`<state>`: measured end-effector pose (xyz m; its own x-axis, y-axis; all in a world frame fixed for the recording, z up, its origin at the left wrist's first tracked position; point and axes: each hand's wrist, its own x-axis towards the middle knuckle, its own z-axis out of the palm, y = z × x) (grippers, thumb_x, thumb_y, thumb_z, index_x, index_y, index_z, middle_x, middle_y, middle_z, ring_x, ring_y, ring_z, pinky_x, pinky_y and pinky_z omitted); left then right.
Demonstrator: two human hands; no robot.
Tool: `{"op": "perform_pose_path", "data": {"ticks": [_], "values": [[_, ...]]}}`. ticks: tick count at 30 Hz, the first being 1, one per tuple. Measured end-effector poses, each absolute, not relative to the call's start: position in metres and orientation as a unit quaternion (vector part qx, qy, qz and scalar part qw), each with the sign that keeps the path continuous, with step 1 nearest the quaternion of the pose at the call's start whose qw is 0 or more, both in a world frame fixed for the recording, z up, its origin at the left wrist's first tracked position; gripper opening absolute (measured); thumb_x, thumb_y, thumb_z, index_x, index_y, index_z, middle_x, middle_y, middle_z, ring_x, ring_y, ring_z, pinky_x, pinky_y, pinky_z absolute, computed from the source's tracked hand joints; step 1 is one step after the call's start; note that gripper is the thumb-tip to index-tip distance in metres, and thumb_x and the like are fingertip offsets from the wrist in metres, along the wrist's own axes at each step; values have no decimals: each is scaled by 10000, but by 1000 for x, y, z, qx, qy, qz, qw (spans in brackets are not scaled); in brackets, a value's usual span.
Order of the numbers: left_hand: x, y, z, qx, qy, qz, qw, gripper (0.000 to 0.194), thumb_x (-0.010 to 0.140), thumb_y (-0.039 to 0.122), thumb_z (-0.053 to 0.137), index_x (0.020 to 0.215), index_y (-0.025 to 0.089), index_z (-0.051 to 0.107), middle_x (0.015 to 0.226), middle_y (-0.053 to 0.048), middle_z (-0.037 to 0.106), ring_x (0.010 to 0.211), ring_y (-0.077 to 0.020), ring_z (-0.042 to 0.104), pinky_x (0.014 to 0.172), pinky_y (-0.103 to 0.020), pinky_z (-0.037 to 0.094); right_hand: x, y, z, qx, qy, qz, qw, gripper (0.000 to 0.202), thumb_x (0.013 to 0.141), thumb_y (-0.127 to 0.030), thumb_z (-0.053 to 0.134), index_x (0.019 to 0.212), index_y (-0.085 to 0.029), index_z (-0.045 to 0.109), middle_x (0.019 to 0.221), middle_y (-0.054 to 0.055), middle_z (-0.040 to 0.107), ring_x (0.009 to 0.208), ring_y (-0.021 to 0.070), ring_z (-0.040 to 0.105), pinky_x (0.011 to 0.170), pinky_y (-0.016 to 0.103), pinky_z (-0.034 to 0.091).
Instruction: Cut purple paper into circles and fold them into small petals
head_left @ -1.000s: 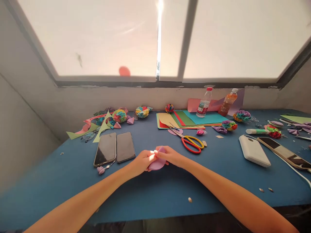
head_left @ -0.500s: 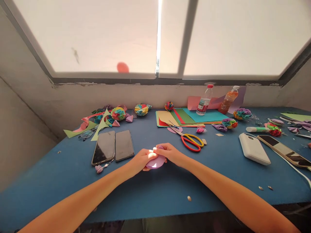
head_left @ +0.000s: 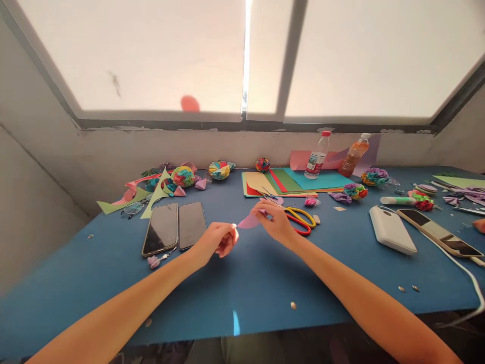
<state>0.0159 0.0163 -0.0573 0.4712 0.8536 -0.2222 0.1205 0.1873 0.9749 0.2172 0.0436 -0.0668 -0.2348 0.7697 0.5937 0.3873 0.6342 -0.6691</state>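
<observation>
1. Spotted pale purple paper (head_left: 249, 221) at centre of frame, thin, narrowing leftward to a point; cannot tell if folded.
2. Pinched between thumb and fingers of right hand (head_left: 275, 220), partly hidden there.
3. Met at pointed tip by fingertips of curled left hand (head_left: 217, 240); cannot tell if pinched or merely touched.
4. Held over blue table (head_left: 261, 288), left of red-and-yellow scissors (head_left: 303, 219).

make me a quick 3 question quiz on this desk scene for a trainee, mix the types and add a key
1. True or false: the left hand is gripping a phone.
2. What colour is the paper in the right hand? a) green b) purple c) orange
3. Fill in: the handles of the scissors are red and ____.

Key: 1 false; 2 b; 3 yellow.
</observation>
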Motion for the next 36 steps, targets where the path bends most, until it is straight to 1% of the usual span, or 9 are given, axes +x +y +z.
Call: {"op": "perform_pose_path", "data": {"ticks": [3,7,11,15,19,22,26,31,36], "values": [[19,15,-55,562,429,219,673,505,747,589,419,623,129,588,426,-21,521,334,-84,409,391,-224,163,210,24,-64,-254,-863,-87,428,161,883,-196,502,835,-196,655,855,41,659,832,153,515,746,298,413],[24,11,-53,547,417,197,699,448,721,558,473,669,125,579,513,-32,554,410,-104,469,428,-229,222,204,10,-65,-204,-865,-211,407,134,861,-131,527,886,-181,649,881,32,674,875,150,526,737,282,415],[22,11,-54,550,410,281,671,354,724,449,546,562,147,460,514,14,473,441,-63,393,449,-216,192,201,11,-68,-201,-881,-219,368,148,879,-142,515,925,-188,648,913,25,675,926,130,544,759,269,427],[18,16,-57,525,460,353,623,339,721,408,579,550,153,436,502,30,444,447,-55,367,443,-206,212,205,16,-66,-181,-874,-233,385,159,884,-137,516,932,-194,657,911,17,685,960,136,554,804,281,433],[13,26,-61,459,491,439,597,344,730,426,596,579,146,465,526,29,464,461,-52,414,438,-195,260,216,21,-60,-209,-873,-229,377,200,905,-163,478,945,-218,666,936,30,674,918,151,559,784,303,436],[10,30,-60,420,490,482,592,286,684,376,680,702,130,537,650,-4,573,549,-70,529,463,-184,321,221,24,-58,-248,-870,-205,374,210,921,-228,454,980,-215,656,924,49,658,882,158,552,774,309,441],[11,27,-59,446,484,448,605,337,662,358,727,855,120,587,839,-90,680,709,-145,643,487,-192,358,217,27,-63,-274,-872,-181,364,258,900,-347,501,1049,-163,605,931,79,637,832,159,553,755,304,433],[14,23,-62,461,467,356,665,318,692,308,706,932,120,617,859,-107,707,728,-168,670,493,-193,382,213,30,-72,-284,-886,-163,328,213,936,-200,408,937,-171,619,812,54,644,679,119,551,655,255,401],[12,25,-65,458,468,365,661,266,721,300,681,904,122,603,864,-106,705,718,-150,663,523,-195,420,209,31,-77,-357,-854,1,379,253,879,-288,518,1084,-154,584,859,73,657,736,151,584,672,276,448]]}}
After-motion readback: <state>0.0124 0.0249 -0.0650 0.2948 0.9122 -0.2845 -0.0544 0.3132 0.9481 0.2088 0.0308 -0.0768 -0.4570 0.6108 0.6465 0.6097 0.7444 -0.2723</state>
